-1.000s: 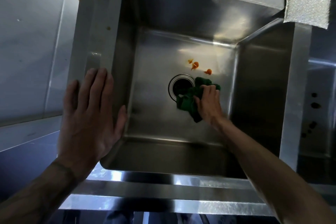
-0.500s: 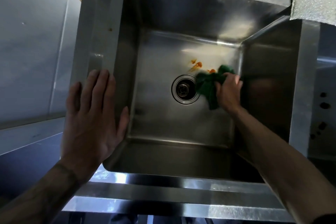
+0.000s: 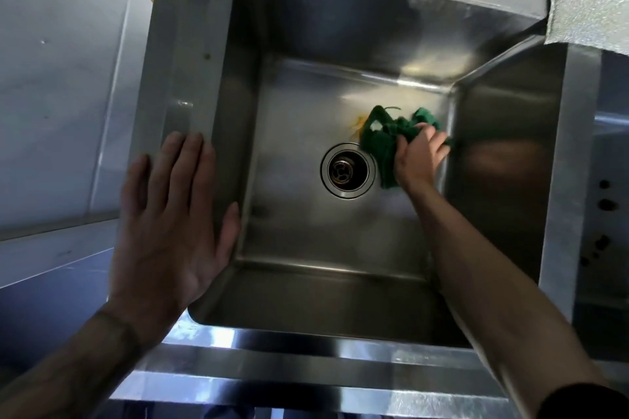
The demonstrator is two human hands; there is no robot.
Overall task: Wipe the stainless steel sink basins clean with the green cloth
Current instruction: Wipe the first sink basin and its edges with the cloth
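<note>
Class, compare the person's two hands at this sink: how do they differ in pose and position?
The left hand lies flat with straight fingers; the right hand curls round the green cloth. The left hand rests on the sink rim; the right hand is down on the basin floor, right of the drain. Both are bare.

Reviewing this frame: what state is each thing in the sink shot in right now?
Basin: not yet clean, orange stain on its floor.
Drain: uncovered.
Stain: smeared, at the left edge of the cloth.
Cloth: bunched, pressed on the floor right of the drain.
Right hand: grips the cloth.
Left hand: flat, fingers straight, on the left rim.
Pad: lying on the far right corner.
</note>
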